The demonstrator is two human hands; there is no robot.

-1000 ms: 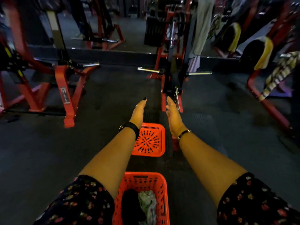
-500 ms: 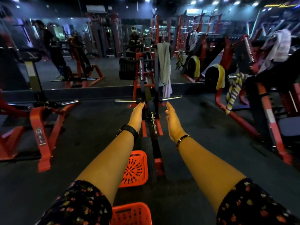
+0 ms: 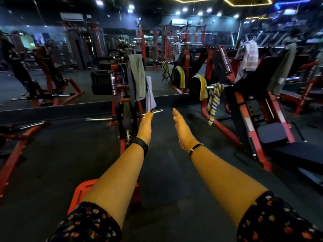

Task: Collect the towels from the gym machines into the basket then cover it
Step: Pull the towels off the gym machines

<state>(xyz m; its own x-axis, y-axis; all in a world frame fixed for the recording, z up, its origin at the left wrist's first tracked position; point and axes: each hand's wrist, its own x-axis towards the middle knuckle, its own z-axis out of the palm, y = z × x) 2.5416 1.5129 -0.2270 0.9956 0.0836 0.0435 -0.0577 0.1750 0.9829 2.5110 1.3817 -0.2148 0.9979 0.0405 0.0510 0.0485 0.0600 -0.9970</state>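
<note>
Both hands empty: left hand (image 3: 146,124) and right hand (image 3: 181,130) extended, fingers straight. Grey towel (image 3: 138,75) drapes over red machine (image 3: 114,88); lavender towel (image 3: 150,96) hangs just below it. Judged light, limp, easy to grip: pinch a bunched fold, lift clear of chrome bar (image 3: 159,111). Striped towel (image 3: 214,100) hangs further right. Orange plastic (image 3: 82,189), basket or lid, sits partly hidden under left forearm.

dark floor (image 3: 52,163) runs to a mirrored wall (image 3: 83,79) — ceiling lights (image 3: 185,9) above, dark seat pad (image 3: 272,135) at right.
</note>
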